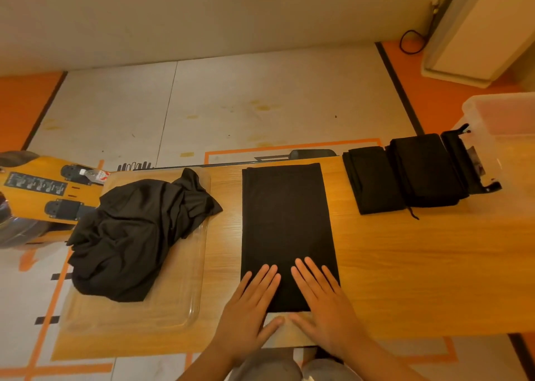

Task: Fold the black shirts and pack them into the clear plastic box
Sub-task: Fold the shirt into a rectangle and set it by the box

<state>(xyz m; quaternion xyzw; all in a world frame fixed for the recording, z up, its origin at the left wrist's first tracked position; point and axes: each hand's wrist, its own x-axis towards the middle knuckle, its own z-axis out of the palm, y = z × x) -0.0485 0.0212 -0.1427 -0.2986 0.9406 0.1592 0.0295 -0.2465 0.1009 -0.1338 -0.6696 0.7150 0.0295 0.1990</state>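
A black shirt [286, 224] lies folded into a long narrow strip in the middle of the wooden table [419, 270]. My left hand [249, 308] and my right hand [321, 302] rest flat on its near end, fingers straight, thumbs on the table edge. A heap of unfolded black shirts [133, 236] sits on a clear tray [185, 308] at the left. Two folded black shirts [405, 175] lie side by side at the right. The clear plastic box [492, 114] stands at the far right end.
A clear lid with black clips [474, 160] lies beside the folded shirts. An orange machine body [37, 189] stands left of the table. The floor beyond is white with orange lines. A cable [411, 41] lies near the far wall.
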